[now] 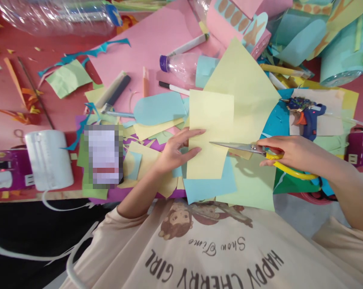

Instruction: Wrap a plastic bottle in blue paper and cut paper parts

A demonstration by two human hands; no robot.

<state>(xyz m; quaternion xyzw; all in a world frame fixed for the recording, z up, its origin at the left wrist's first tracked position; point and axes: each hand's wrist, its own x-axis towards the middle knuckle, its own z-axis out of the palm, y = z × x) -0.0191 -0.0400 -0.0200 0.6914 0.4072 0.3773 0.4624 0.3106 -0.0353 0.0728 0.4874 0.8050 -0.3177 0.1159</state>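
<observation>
My left hand (178, 150) grips the left edge of a pale yellow paper strip (211, 112), two fingers on top and the rest behind it. In my right hand (289, 150) are scissors (250, 148) with yellow handles. Their blades look closed or nearly so and point left, with the tip over the middle of the strip. A larger pale yellow sheet (244, 84) lies behind the strip. Below the strip are a light blue paper piece (209, 190) and a pale green sheet (256, 180).
A blue glue gun (309, 116) rests on white paper at right. A phone (105, 156) and a white corded box (50, 160) are at left. Behind lie a small plastic bottle (184, 68), markers, a pink sheet (157, 40) and many paper scraps. The table's front edge (7, 196) is near my body.
</observation>
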